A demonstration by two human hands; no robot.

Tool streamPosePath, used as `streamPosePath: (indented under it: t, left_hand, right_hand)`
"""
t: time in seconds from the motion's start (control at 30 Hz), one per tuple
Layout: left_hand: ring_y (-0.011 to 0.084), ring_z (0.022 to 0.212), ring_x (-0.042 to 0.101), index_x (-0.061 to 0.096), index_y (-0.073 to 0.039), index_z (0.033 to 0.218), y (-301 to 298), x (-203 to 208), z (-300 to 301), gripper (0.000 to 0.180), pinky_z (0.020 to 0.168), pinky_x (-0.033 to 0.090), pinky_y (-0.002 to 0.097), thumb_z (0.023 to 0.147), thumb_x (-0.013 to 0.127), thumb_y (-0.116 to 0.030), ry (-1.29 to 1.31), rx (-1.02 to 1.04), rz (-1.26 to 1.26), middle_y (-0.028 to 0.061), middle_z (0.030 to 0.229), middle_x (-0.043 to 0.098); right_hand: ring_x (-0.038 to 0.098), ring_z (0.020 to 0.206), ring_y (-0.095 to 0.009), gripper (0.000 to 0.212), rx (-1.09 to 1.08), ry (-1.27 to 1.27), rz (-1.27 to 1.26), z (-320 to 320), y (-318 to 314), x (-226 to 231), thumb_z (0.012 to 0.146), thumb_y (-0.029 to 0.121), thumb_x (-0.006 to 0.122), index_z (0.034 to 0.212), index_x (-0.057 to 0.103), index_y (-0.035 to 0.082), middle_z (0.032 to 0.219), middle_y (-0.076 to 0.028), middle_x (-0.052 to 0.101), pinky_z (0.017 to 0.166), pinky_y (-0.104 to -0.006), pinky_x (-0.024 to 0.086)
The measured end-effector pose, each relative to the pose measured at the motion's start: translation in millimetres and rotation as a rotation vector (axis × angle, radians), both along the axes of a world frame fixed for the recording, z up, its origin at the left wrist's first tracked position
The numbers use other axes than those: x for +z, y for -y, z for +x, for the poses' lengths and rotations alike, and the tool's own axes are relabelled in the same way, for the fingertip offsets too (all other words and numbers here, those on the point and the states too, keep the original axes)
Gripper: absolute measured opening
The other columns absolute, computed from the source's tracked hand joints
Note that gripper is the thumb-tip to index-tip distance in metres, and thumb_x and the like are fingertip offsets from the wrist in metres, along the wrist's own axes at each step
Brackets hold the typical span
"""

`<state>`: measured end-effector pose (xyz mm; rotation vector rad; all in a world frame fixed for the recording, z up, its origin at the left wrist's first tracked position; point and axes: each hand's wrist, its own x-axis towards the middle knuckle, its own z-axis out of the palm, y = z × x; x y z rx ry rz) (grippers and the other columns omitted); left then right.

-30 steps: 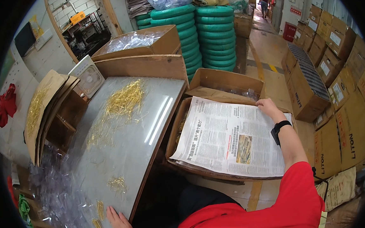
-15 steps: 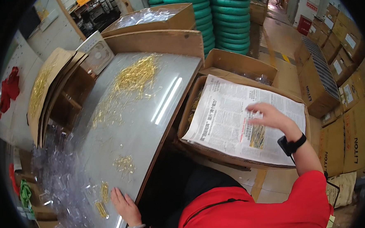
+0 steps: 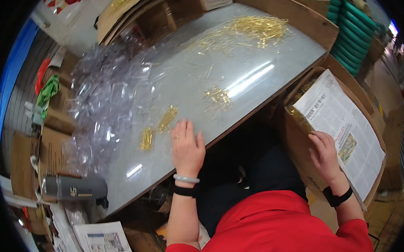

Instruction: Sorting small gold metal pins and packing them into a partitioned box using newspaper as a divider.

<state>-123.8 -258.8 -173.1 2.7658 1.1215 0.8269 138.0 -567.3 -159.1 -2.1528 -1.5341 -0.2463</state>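
Observation:
My left hand [image 3: 187, 147] lies flat near the front edge of the grey tabletop [image 3: 250, 96], fingers stretched out, holding nothing. Just beyond its fingertips is a small bundle of thin gold metal pins [image 3: 168, 118], with a second bundle [image 3: 147, 139] to the left. A looser cluster [image 3: 217, 98] lies to the right, and a big heap [image 3: 263, 29] at the far end. On my right side, my right hand [image 3: 324, 154] hovers at or touches the left edge of a newspaper sheet [image 3: 348, 118] over a cardboard box; contact is unclear. Its fingers are extended, thumb apart.
Clear plastic pouches [image 3: 105, 103] pile along the table's left side. A grey bottle [image 3: 75, 186] lies at the near left corner. Cardboard trays [image 3: 159, 16] stand at the far left, stacked green rings [image 3: 355, 36] at the far right. More gold pieces [image 3: 300, 116] show beside the newspaper.
The view has swung left, bringing the bottle into sight. My right hand has moved from over the middle of the newspaper to its left edge. My left hand stays beside the small pin bundles.

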Motion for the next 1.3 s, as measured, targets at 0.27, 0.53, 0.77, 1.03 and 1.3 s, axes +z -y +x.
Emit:
streamPosePath:
  t: [0.27, 0.53, 0.77, 1.03, 1.3]
  left_hand:
    - [0.0402, 0.124, 0.05, 0.058, 0.005, 0.123, -0.5, 0.1, -1.5, 0.038, 0.109, 0.038, 0.0474, 0.092, 0.06, -0.017, 0.049, 0.017, 0.049, 0.0218, 0.13, 0.057]
    - [0.0399, 0.123, 0.052, 0.06, 0.004, 0.121, 2.8, 0.1, 0.5, 0.036, 0.107, 0.04, 0.0464, 0.091, 0.061, -0.016, 0.036, 0.026, 0.083, 0.0212, 0.129, 0.058]
    - [0.0401, 0.12, 0.053, 0.061, 0.004, 0.12, 2.2, 0.2, 4.5, 0.035, 0.105, 0.042, 0.046, 0.09, 0.061, -0.014, 0.062, 0.018, 0.103, 0.0215, 0.127, 0.059]
    - [0.0406, 0.12, 0.053, 0.061, 0.004, 0.12, 0.6, -0.8, 3.1, 0.035, 0.105, 0.042, 0.0463, 0.09, 0.06, -0.016, 0.062, 0.033, 0.119, 0.0223, 0.127, 0.059]
    - [0.0392, 0.122, 0.053, 0.06, 0.005, 0.118, -0.6, -6.8, -7.0, 0.036, 0.11, 0.037, 0.0467, 0.09, 0.061, -0.019, 0.106, 0.032, 0.078, 0.0228, 0.125, 0.06]
  right_hand:
    - [0.054, 0.116, -0.035, 0.045, 0.211, -0.156, -0.004, -31.2, -36.2, -30.8, 0.074, -0.003, 0.069, 0.118, 0.06, 0.004, 0.125, -0.014, 0.058, 0.1, -0.0429, 0.044]
    - [0.055, 0.115, -0.035, 0.041, 0.141, -0.281, 0.007, -25.8, -35.3, -56.0, 0.077, -0.003, 0.067, 0.117, 0.061, 0.004, 0.124, -0.015, 0.058, 0.099, -0.0426, 0.045]
    - [0.056, 0.113, -0.036, 0.039, 0.133, -0.365, 0.039, -31.1, -35.0, -60.5, 0.079, -0.002, 0.066, 0.117, 0.061, 0.003, 0.123, -0.015, 0.059, 0.097, -0.0424, 0.046]
    - [0.057, 0.11, -0.035, 0.036, 0.105, -0.353, 0.074, -35.0, -25.8, -60.6, 0.081, -0.002, 0.066, 0.117, 0.061, 0.003, 0.12, -0.015, 0.06, 0.095, -0.0406, 0.047]
    - [0.061, 0.101, -0.033, 0.028, 0.411, -0.241, 0.261, -37.2, -131.8, 11.8, 0.08, 0.001, 0.071, 0.108, 0.066, 0.004, 0.108, -0.013, 0.064, 0.088, -0.0394, 0.05]
